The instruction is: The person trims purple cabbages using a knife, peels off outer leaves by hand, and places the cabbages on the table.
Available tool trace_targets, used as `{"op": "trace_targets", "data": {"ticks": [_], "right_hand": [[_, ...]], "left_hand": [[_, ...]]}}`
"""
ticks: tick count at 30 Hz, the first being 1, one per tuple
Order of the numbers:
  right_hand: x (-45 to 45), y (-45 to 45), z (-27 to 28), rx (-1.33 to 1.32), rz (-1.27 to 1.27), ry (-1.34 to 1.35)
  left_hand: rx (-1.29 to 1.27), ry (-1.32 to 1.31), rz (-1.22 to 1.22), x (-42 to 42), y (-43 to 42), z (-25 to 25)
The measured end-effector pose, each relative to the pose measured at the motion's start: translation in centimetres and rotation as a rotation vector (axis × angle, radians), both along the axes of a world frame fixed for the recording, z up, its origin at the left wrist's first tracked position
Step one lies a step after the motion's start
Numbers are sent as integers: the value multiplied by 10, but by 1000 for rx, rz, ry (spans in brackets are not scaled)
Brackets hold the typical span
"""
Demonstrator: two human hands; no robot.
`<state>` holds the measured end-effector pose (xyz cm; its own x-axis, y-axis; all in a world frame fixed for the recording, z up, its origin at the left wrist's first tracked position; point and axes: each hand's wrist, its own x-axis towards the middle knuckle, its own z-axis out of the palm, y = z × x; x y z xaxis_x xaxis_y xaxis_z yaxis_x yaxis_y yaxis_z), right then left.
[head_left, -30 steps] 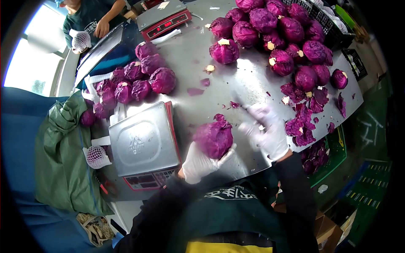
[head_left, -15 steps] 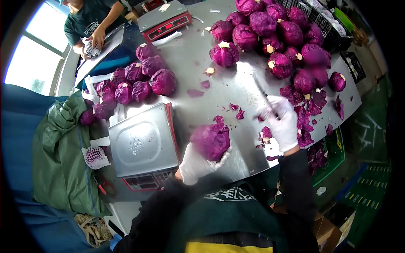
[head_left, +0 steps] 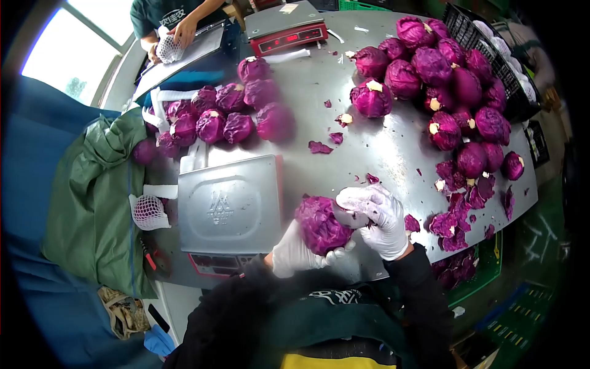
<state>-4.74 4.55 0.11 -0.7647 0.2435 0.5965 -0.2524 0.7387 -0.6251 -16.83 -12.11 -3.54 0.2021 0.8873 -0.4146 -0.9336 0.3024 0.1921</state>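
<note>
A red cabbage rests in my white-gloved left hand, whose fingers curl round it from below. My right hand, gloved as well, is closed on a knife. The grey blade lies against the cabbage's right side; the handle is hidden in my fingers. Just left of my left hand stands a weighing scale with a metal pan. Loose purple leaves are scattered on the metal table to the right of my right hand.
Many red cabbages are heaped at the back right, beside a black crate. A smaller group lies behind the scale. A second scale stands at the back. Another person's hands hold a cabbage-sized thing in white foam net.
My right hand has moved left from over the table, bringing the knife blade against the cabbage. The left hand still holds the cabbage. The camera view has shifted.
</note>
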Motion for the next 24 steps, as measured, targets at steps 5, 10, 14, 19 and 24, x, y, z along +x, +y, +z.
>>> {"op": "trace_targets", "data": {"ticks": [5, 10, 14, 19, 24], "right_hand": [[-18, -14, -5, -720, -68, 231], [1, 53, -18, -972, -571, 13], [11, 61, -62, -697, -490, -111], [40, 57, -103, -978, -516, -260], [46, 23, -112, -1232, -305, -409]], "left_hand": [[39, -569, 33, -1, 4, 1], [56, -560, 135, -8, -6, -10], [12, 18, 423, -77, -6, 26], [-146, 1574, 648, -237, 0, 47], [-629, 2464, 600, -349, 25, 24]]}}
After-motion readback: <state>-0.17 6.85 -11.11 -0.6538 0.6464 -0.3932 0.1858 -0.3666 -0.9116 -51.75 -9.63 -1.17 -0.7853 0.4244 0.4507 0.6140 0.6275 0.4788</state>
